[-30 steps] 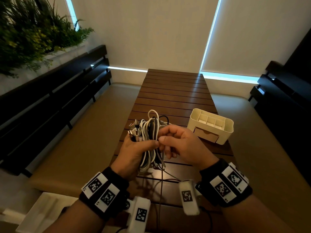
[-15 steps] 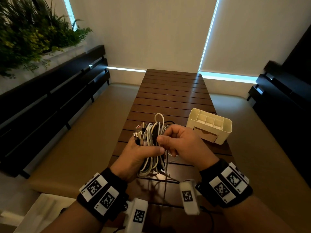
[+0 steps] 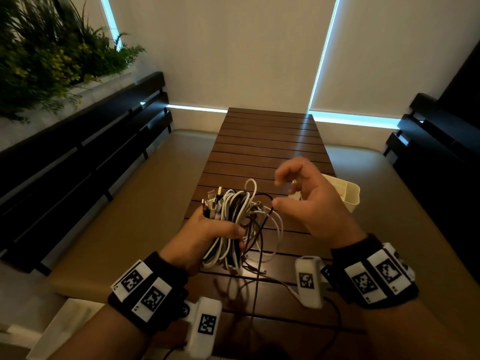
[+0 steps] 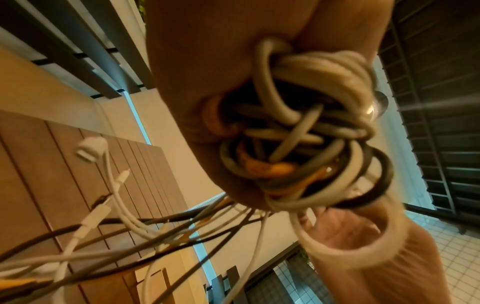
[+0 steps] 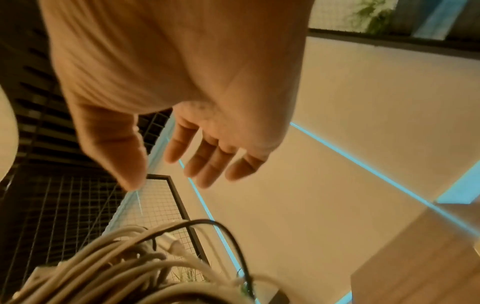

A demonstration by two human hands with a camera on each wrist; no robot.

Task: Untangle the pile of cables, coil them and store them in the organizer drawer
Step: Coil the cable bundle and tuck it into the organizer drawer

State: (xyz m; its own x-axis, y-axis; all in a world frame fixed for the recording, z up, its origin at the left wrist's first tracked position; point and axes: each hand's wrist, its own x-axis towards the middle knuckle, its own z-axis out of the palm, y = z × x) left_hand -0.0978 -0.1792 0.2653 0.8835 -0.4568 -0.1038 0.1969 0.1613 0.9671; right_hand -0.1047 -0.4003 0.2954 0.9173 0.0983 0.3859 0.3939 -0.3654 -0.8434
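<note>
My left hand (image 3: 205, 235) grips a tangled bundle of white, black and brown cables (image 3: 236, 216) above the near part of the slatted wooden table (image 3: 270, 136). Plug ends stick up from the top of the bundle, and loose ends hang down onto the table. The left wrist view shows the cables (image 4: 306, 131) packed tight between thumb and fingers. My right hand (image 3: 306, 201) hovers just right of the bundle, fingers relaxed and spread, holding nothing (image 5: 207, 156). The cream organizer (image 3: 348, 193) sits behind that hand, mostly hidden, its drawer out of sight.
Padded benches (image 3: 135, 203) run along both sides of the table, with dark slatted backrests (image 3: 78, 162). Plants (image 3: 46, 53) stand at the upper left. A thin dark cable (image 3: 257, 294) trails toward the table's near edge.
My right hand has let go of the cable it pinched and has lifted up and to the right, fingers spread. The left hand still holds the bundle, and more loops hang loose.
</note>
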